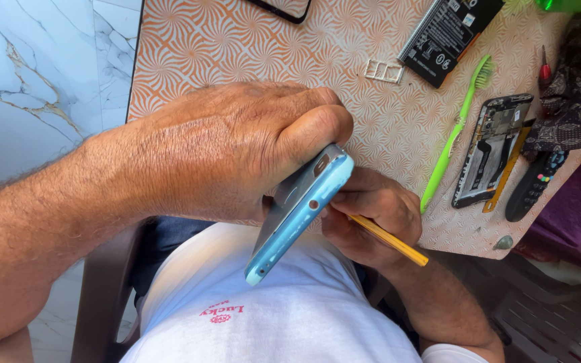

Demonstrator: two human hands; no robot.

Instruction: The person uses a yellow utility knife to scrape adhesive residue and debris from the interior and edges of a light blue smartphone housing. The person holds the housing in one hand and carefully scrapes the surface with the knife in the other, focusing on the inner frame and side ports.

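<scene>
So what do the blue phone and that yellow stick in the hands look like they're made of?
The blue phone looks like glossy plastic: its rounded edge catches soft highlights, though painted metal is possible. The yellow stick looks like smooth plastic, thin and flat with a uniform matte colour; painted wood cannot be ruled out.

2 hands (pixel 237 154), 1 toothbrush (pixel 456 131), 1 battery (pixel 448 33)
</scene>
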